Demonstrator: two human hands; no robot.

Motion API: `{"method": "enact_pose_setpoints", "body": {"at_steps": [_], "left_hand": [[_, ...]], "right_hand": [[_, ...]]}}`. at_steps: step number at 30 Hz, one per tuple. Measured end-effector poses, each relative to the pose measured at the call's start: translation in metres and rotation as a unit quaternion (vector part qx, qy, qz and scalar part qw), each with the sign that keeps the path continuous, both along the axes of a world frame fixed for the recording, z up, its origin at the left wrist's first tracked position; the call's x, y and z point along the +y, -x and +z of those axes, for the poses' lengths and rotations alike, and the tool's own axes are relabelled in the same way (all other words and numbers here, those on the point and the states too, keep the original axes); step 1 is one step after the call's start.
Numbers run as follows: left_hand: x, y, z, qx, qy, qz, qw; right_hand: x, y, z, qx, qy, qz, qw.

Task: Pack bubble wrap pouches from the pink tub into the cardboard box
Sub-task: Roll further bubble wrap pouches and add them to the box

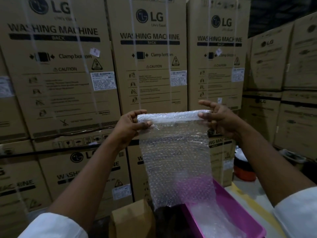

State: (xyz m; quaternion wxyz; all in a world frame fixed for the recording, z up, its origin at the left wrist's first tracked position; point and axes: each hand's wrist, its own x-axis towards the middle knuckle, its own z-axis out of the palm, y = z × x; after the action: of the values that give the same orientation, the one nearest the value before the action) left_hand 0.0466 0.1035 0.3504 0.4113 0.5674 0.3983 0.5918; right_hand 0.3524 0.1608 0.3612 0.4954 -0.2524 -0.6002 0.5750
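Observation:
A clear bubble wrap pouch (176,157) hangs upright in front of me, held up by its top edge. My left hand (132,125) pinches the top left corner. At the top right corner my right hand (216,117) grips it between thumb and fingers. The pouch's lower end dangles over the pink tub (240,208) at the bottom right, where more bubble wrap (214,224) lies inside. The cardboard box (132,217) stands at the bottom centre, left of the tub, with one flap up; its inside is dark and hidden.
A wall of stacked LG washing machine cartons (147,57) fills the view ahead and to the left. More cartons (283,100) stand to the right. A red and black object (243,169) sits on the light floor beyond the tub.

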Motion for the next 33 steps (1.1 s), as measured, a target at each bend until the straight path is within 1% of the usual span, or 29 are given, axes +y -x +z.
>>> {"method": "enact_pose_setpoints", "body": {"at_steps": [3, 6, 11, 13, 15, 18, 20, 22, 25, 27, 29, 31, 33], "left_hand": [[0.001, -0.001, 0.001, -0.006, 0.005, 0.007, 1.0], [0.001, 0.001, 0.001, 0.021, 0.013, 0.013, 1.0], [-0.001, 0.0, -0.001, 0.06, 0.055, -0.014, 0.997], [0.0, 0.001, -0.002, 0.049, 0.051, -0.023, 0.997], [0.0, 0.003, -0.001, 0.039, 0.046, -0.033, 0.998], [-0.002, 0.001, -0.001, 0.042, 0.043, -0.047, 0.997], [-0.003, -0.001, -0.001, 0.036, 0.034, -0.05, 0.998], [-0.003, -0.001, -0.001, 0.018, 0.03, -0.05, 0.998], [-0.005, 0.0, -0.002, -0.002, 0.048, -0.059, 0.997], [-0.006, 0.0, -0.003, -0.012, 0.066, -0.062, 0.996], [-0.008, 0.002, -0.002, -0.022, 0.086, -0.069, 0.994], [-0.009, 0.005, -0.001, -0.032, 0.093, -0.081, 0.992], [-0.01, 0.004, 0.0, -0.013, 0.091, -0.073, 0.993]], "right_hand": [[0.001, 0.0, -0.005, -0.052, 0.036, 0.032, 0.998], [0.004, 0.001, -0.009, -0.08, 0.038, 0.024, 0.996], [0.007, 0.001, -0.006, -0.032, 0.015, 0.004, 0.999], [0.007, 0.001, -0.006, -0.014, 0.022, 0.019, 0.999], [0.005, 0.002, -0.008, -0.019, 0.025, 0.023, 0.999], [0.003, 0.002, -0.012, -0.049, 0.025, 0.005, 0.998], [0.004, 0.001, -0.014, -0.072, 0.023, 0.017, 0.997], [0.004, 0.0, -0.015, -0.065, 0.01, 0.035, 0.997], [0.001, -0.002, -0.013, -0.058, -0.023, 0.021, 0.998], [-0.004, -0.003, -0.01, -0.068, -0.023, 0.016, 0.997], [-0.008, -0.005, -0.008, -0.062, -0.012, 0.032, 0.998], [-0.01, -0.007, -0.008, -0.032, 0.006, 0.051, 0.998], [-0.01, -0.008, -0.008, -0.015, 0.008, 0.064, 0.998]]}}
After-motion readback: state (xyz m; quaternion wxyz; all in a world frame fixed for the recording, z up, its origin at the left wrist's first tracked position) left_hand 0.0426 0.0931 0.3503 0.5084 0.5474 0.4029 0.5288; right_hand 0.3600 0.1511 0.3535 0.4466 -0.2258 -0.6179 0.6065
